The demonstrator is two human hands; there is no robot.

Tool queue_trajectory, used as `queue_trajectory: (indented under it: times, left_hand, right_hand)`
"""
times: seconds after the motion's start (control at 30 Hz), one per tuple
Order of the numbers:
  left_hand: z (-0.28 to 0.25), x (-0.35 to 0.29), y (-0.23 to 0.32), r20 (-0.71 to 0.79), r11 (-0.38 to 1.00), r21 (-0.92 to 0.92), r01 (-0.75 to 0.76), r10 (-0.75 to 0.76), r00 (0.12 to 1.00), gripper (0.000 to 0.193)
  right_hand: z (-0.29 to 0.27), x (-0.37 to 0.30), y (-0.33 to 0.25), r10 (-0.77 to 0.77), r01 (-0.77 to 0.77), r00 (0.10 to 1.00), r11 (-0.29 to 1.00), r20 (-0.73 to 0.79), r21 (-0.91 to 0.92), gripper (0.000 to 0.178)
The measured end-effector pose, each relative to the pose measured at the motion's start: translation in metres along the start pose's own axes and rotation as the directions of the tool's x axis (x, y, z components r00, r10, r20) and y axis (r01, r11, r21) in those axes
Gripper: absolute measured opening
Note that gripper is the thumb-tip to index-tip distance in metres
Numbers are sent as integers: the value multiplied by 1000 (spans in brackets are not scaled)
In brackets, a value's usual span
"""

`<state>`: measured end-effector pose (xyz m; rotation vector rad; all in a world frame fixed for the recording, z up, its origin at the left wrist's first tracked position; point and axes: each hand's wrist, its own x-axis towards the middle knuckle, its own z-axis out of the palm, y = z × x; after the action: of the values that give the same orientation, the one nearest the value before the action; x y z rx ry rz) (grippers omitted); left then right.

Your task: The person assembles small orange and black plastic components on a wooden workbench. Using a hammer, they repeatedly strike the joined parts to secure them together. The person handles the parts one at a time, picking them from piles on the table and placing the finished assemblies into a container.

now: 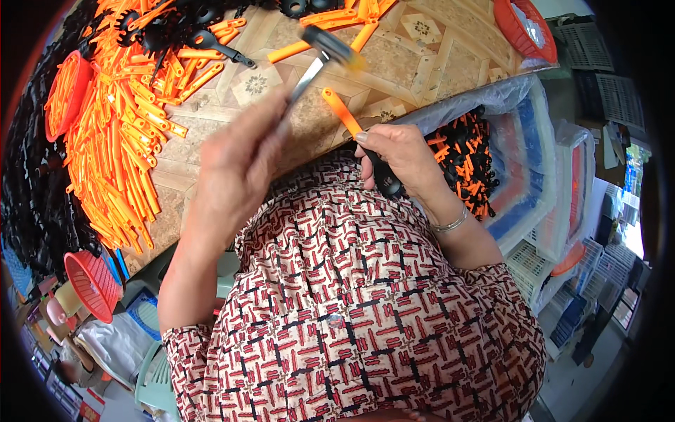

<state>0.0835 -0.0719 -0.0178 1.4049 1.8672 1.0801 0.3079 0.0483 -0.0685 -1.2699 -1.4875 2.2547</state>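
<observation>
My left hand [235, 158] is closed round the shaft of a hammer [309, 76], raised over the table; hand and hammer head are blurred by motion. The hammer has a metal shaft and a black and yellow head. At the table's near edge, my right hand [402, 153] grips a kitchen utensil with an orange handle [339, 109] and a black lower part [385, 177]. The handle points away from me onto the table, and my fingers cover the join. The black end hangs near my patterned clothing, its exact shape partly hidden.
A large heap of orange handles [119, 155] covers the table's left side, with black utensil parts [211, 43] around it. Red baskets [95, 285] stand at the left, another red basket [524, 32] at the far right. Beside the table, a plastic-lined crate [520, 151] holds orange-black pieces.
</observation>
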Motion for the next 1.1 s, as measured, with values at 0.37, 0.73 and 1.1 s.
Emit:
queue_trajectory:
  times: [0.37,0.73,1.1]
  left_hand:
    - [5,-22,9,-281,887,282,-366,441,852,50]
    - [-19,-19,4,-292,956,148,-254,287,912,49]
    - [-21,-25,-25,-252,925,-362,111,-212,944,37]
  right_hand:
    - [-1,4,1,-5,3,999,998,37,63,28]
    - [-40,-6,-11,-35,61,977,991,211,-119,27]
    - [-159,-54,-72,-344,-438,866,-174,-363,-882,29]
